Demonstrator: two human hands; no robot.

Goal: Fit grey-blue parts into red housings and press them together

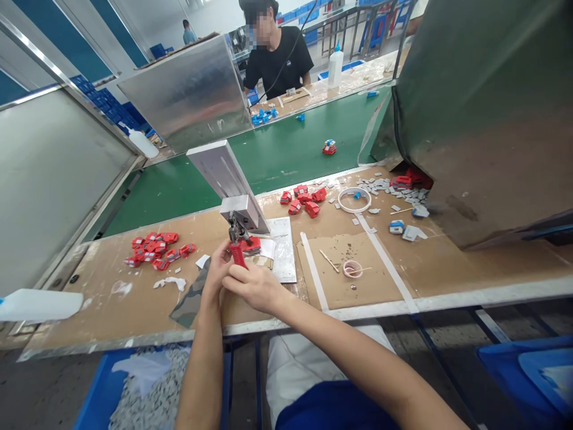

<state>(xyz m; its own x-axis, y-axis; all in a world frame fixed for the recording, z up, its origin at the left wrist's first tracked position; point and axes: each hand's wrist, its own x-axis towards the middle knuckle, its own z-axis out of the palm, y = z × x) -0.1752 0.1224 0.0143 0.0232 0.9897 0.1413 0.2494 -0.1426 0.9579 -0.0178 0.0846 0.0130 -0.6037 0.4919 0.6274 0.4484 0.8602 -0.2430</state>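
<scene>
So the right hand (255, 288) is wrapped around the lower end of the red handle (238, 254) on a metal clamp (237, 227). The left hand (217, 270) is right up against the handle's other side, fingers curled, but its fingertips are kinda hidden, so I can't tell if it's actually gripping anything.

The red piece (251, 245) sits under the clamp, just beyond the right hand and a bit to its right, partly covered by the clamp, so its shape is hard to make out. The stand (228, 173) rises behind it on the surface (358, 272). One red pile (156, 249) is off to the left, and a white bottle (42, 304) gets cut off at the left edge. There's a tiny white logo on the black shirt (284, 63) across the way, too small to read.
</scene>
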